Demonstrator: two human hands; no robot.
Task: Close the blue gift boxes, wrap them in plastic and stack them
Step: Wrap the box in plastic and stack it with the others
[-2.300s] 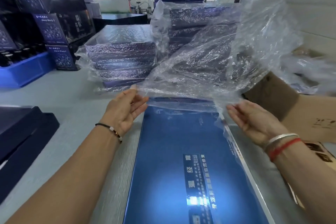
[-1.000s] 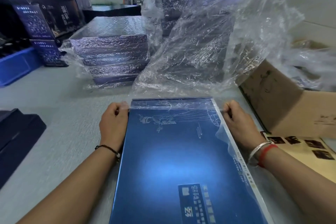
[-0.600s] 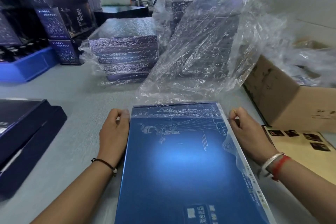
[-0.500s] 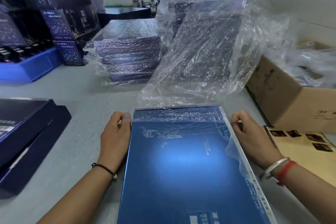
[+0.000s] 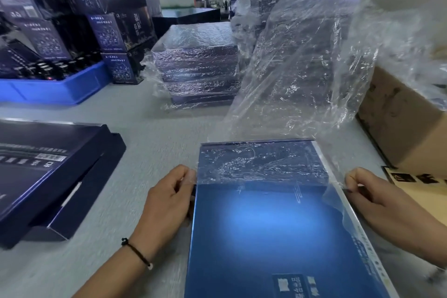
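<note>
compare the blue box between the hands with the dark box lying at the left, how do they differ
The blue gift box is closed, while the dark box lies open, its lid shifted off. Clear plastic wrap covers the blue gift box's far end; the dark box shows none. The left hand and right hand pinch the wrap at the blue gift box's sides; nothing touches the dark box. The blue gift box is bright blue, the dark box navy. Both lie flat on the grey table.
</note>
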